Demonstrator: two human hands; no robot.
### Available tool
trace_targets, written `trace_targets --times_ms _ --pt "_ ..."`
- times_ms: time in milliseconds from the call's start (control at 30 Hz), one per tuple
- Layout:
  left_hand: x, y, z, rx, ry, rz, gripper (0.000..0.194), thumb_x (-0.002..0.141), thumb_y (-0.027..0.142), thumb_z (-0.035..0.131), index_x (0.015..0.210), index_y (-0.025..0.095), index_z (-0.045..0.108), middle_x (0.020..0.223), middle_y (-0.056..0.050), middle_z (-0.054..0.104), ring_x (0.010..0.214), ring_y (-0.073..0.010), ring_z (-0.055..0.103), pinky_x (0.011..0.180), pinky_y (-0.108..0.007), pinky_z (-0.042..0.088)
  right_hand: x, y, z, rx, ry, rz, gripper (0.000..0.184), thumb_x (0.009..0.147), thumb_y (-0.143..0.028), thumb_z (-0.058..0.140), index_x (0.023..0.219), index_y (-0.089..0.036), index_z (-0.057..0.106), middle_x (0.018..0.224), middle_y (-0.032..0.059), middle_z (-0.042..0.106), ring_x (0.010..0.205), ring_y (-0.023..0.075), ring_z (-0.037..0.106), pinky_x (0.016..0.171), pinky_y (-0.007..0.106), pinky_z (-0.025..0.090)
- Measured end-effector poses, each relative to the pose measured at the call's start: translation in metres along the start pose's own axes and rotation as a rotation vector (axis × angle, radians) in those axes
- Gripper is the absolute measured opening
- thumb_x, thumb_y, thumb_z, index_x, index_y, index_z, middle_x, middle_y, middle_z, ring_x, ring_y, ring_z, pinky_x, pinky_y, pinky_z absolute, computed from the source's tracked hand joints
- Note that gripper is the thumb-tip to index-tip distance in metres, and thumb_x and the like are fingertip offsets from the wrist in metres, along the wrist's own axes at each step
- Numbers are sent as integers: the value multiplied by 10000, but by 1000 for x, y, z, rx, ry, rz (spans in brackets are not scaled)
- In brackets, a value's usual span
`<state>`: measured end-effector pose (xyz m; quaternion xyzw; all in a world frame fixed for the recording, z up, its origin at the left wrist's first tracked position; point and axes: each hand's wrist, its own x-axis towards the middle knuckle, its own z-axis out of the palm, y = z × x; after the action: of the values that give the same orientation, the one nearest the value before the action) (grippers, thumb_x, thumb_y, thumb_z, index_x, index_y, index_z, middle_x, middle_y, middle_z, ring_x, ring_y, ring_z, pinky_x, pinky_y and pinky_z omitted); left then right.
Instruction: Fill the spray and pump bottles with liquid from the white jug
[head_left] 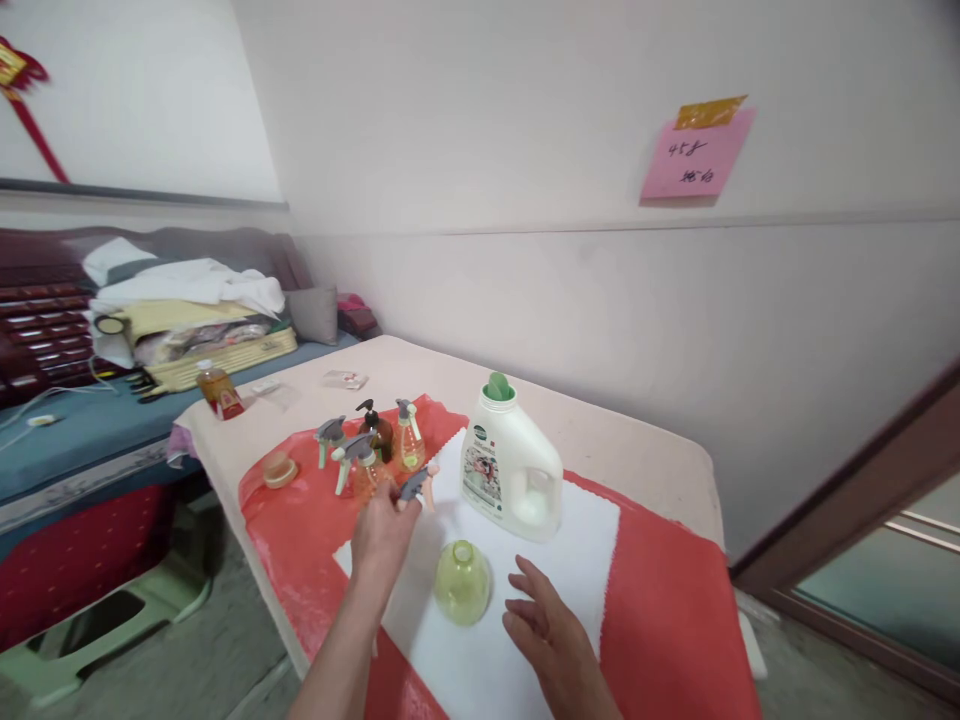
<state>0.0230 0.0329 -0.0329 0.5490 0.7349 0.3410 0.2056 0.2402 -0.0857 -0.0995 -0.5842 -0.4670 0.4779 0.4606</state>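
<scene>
My left hand [380, 535] has its fingers closed on a grey and pink trigger spray head [415, 487], over the left edge of the white cloth. Whether anything hangs beneath the spray head is hidden by the hand. A translucent yellow-green bottle [462, 585] stands on the white cloth with its neck uncovered. To its right, my right hand [551, 635] is open, fingers spread and apart from the bottle. Behind stands a large white detergent jug [510, 465] with a green piece [498, 386] in its mouth.
Left of the jug stand an orange spray bottle [410, 440], a brown pump bottle [377, 430] and other grey-headed sprayers [360, 460]. A round lidded jar [279, 470] sits on the red sheet [664, 600]. An amber bottle [219, 390] stands at the table's far left.
</scene>
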Motion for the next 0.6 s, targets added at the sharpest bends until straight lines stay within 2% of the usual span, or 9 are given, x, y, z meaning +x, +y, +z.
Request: trace_targets --times_ms 100,200,267,333,433,500,600 --pt "-11 16 -6 -304 97 22 222 832 449 498 816 228 524 624 40 515 513 -127 480 509 -252 363 -2 -2 2 -28 11 3 608 807 -440 577 1364 -225 463 1309 121 571 1031 232 624 951 402 483" --pt "-24 32 -9 -995 256 76 219 791 405 592 902 222 544 665 61 501 463 -78 395 450 -218 313 -3 -1 9 -37 11 3 602 796 -417 580 1354 -219 475 1288 111 586 1028 229 621 939 392 485" --pt "-32 41 -11 -1346 327 113 186 756 320 633 884 204 564 686 48 537 460 -67 397 436 -210 290 -5 0 15 -35 29 -16 593 791 -410 565 1344 -211 488 1258 103 606 1009 223 626 919 378 489" --pt "-38 49 -13 -1436 352 122 125 791 301 579 842 187 565 702 26 571 461 -65 414 444 -211 296 -6 2 20 -37 61 -38 584 782 -413 552 1329 -214 506 1232 90 623 991 218 631 901 364 491" --pt "-41 56 -12 -1453 433 132 119 835 305 514 844 191 549 729 16 578 483 -74 431 471 -218 314 -8 4 26 -43 92 -53 579 763 -419 561 1311 -234 527 1212 74 637 971 216 638 880 356 497" --pt "-41 58 -8 -1414 478 183 135 856 319 500 818 193 531 722 17 548 524 -83 438 501 -223 335 -8 5 27 -42 96 -61 579 759 -429 572 1305 -241 534 1204 74 643 965 219 642 873 357 502" --pt "-41 59 2 -1277 482 253 206 893 376 480 816 190 523 696 24 496 571 -98 442 547 -236 370 -9 6 26 -34 94 -74 577 760 -441 583 1302 -248 539 1196 79 652 958 225 647 873 369 507"
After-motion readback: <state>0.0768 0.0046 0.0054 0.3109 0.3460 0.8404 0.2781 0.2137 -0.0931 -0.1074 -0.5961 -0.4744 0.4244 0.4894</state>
